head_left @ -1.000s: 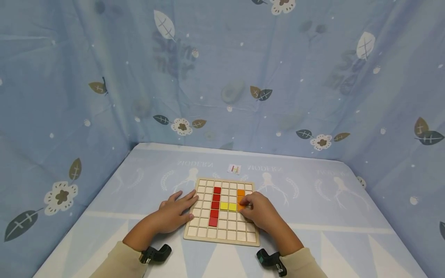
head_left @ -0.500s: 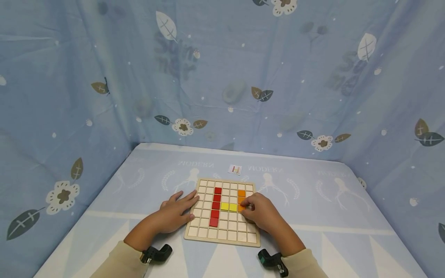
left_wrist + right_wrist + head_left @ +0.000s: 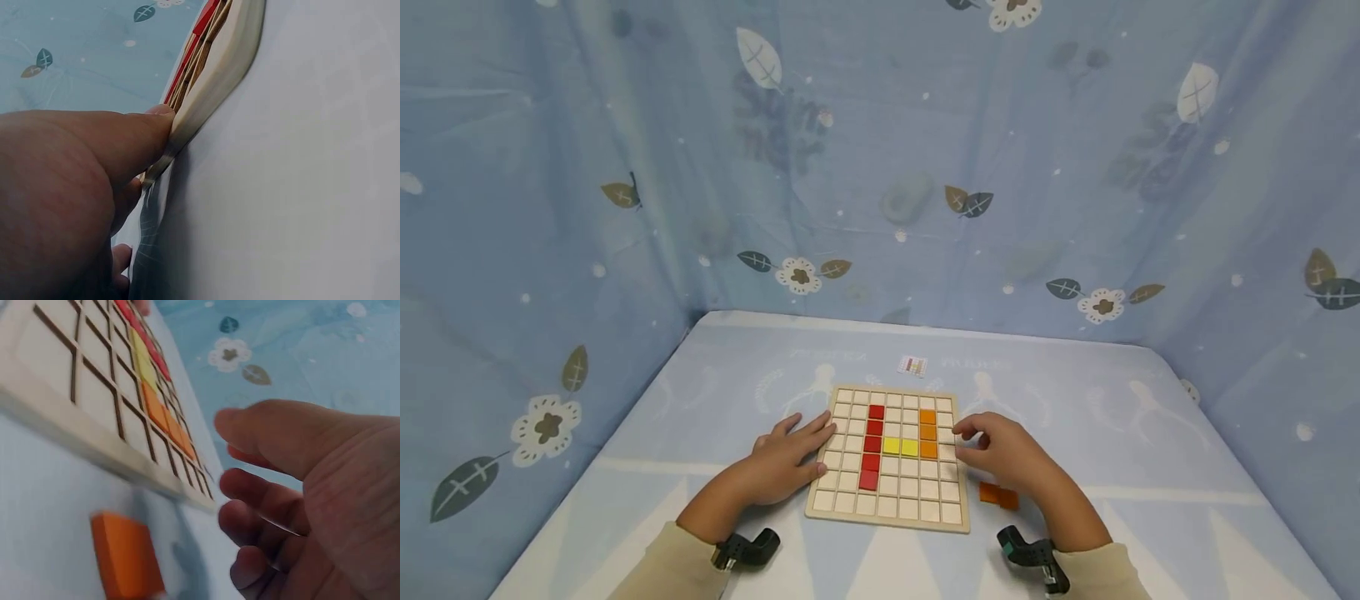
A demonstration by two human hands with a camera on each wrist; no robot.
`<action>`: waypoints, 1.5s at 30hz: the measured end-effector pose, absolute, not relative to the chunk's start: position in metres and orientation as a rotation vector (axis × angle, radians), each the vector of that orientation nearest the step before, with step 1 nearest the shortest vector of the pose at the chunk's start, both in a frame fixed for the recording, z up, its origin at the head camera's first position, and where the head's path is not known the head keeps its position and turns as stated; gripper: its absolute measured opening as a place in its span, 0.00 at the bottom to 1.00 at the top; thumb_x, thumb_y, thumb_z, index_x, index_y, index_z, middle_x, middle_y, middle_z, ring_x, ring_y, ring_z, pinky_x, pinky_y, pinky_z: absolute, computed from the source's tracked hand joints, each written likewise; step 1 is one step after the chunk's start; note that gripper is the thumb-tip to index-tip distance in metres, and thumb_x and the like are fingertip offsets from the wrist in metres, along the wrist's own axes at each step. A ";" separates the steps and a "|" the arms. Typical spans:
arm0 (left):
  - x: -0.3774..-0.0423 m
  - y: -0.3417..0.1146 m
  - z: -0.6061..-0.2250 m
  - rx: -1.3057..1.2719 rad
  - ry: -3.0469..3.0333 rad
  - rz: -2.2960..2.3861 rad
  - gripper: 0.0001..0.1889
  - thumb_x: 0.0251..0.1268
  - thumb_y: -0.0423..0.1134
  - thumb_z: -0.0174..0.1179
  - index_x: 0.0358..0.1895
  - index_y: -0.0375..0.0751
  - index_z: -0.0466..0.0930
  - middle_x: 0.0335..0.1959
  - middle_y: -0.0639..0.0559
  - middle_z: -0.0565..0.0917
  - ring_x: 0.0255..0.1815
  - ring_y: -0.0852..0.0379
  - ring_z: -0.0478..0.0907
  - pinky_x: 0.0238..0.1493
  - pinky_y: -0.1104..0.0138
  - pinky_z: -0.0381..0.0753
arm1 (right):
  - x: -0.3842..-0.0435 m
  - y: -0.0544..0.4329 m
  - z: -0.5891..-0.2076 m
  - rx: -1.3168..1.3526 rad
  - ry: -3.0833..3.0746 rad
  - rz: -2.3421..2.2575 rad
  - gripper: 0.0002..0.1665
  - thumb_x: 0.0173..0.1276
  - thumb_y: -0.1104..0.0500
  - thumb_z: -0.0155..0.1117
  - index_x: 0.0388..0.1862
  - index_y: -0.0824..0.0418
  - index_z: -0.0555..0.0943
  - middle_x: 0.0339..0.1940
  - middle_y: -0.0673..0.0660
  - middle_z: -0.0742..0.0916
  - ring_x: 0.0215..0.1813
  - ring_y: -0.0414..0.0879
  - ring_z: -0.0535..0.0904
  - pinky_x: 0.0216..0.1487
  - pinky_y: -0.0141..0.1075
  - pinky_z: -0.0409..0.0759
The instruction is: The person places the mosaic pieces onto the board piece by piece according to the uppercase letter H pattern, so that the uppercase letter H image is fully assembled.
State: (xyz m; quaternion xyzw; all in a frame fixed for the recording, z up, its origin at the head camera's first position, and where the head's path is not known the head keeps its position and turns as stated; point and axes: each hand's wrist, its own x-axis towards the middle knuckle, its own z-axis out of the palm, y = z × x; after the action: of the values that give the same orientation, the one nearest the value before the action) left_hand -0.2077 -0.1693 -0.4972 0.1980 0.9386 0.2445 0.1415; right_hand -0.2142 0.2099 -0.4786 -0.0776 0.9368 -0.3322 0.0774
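A square wooden grid board (image 3: 887, 526) lies on the table, its cells pale. A column of several red tiles (image 3: 871, 445) stands left of its middle. Two yellow tiles (image 3: 900, 447) run from that column to three orange tiles (image 3: 928, 434) stacked in a column. My left hand (image 3: 786, 462) rests its spread fingers on the board's left edge, and in the left wrist view the thumb (image 3: 134, 140) touches the rim. Beside the right edge, my right hand (image 3: 1003, 450) hovers with loosely bent fingers and nothing between them. Loose orange tiles (image 3: 998, 496) lie on the table under it.
A small printed card (image 3: 913, 366) with a coloured grid pattern lies behind the board. Patterned blue cloth (image 3: 895, 167) walls the table at the back and sides. A black wrist camera (image 3: 1033, 558) is strapped at each sleeve.
My right hand has let go of the lowest orange tile in the board and moved right, off the board. Loose orange tiles now show beneath it. The left hand stays on the edge.
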 end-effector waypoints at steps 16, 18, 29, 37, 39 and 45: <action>-0.210 -0.167 -0.501 0.551 2.724 0.674 0.35 0.80 0.54 0.58 0.84 0.62 0.58 0.87 0.64 0.49 0.88 0.39 0.38 0.75 0.31 0.48 | -0.183 0.253 -0.482 -0.398 2.665 -0.803 0.25 0.54 0.51 0.86 0.48 0.48 0.84 0.44 0.49 0.79 0.47 0.46 0.73 0.50 0.41 0.75; -0.209 -0.166 -0.501 0.552 2.725 0.681 0.35 0.79 0.54 0.58 0.84 0.61 0.58 0.87 0.64 0.49 0.88 0.39 0.38 0.74 0.31 0.49 | -0.181 0.255 -0.482 -0.406 2.662 -0.800 0.24 0.53 0.52 0.87 0.46 0.48 0.83 0.42 0.49 0.79 0.46 0.46 0.73 0.49 0.40 0.75; -0.207 -0.166 -0.498 0.556 2.732 0.682 0.35 0.80 0.54 0.58 0.84 0.60 0.59 0.87 0.63 0.49 0.88 0.38 0.39 0.74 0.31 0.49 | -0.181 0.259 -0.487 -0.465 2.657 -0.833 0.18 0.58 0.58 0.83 0.39 0.48 0.81 0.36 0.47 0.80 0.41 0.44 0.74 0.42 0.34 0.74; -0.208 -0.166 -0.499 0.538 2.725 0.687 0.35 0.79 0.54 0.58 0.84 0.62 0.59 0.87 0.65 0.49 0.88 0.39 0.38 0.75 0.31 0.48 | -0.182 0.259 -0.488 -0.446 2.624 -0.894 0.16 0.59 0.62 0.80 0.39 0.50 0.82 0.33 0.49 0.80 0.37 0.44 0.75 0.37 0.34 0.72; -0.209 -0.166 -0.500 0.534 2.724 0.686 0.34 0.80 0.54 0.58 0.84 0.62 0.58 0.87 0.65 0.49 0.88 0.40 0.38 0.75 0.31 0.47 | -0.182 0.258 -0.488 -0.437 2.623 -0.898 0.15 0.59 0.63 0.80 0.39 0.50 0.82 0.33 0.49 0.81 0.37 0.44 0.75 0.37 0.34 0.72; -0.210 -0.165 -0.502 0.521 2.729 0.687 0.34 0.79 0.53 0.60 0.83 0.62 0.60 0.87 0.66 0.50 0.88 0.39 0.39 0.75 0.30 0.48 | -0.180 0.258 -0.487 -0.405 2.617 -0.923 0.15 0.58 0.64 0.79 0.39 0.52 0.83 0.33 0.50 0.81 0.38 0.46 0.75 0.37 0.34 0.73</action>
State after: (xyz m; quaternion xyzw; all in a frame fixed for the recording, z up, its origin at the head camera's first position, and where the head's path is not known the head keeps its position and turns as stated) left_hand -0.2100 -0.1648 -0.5017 0.1801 0.9443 0.2376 0.1394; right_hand -0.1795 0.2583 -0.4871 -0.1424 0.9200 -0.3243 0.1677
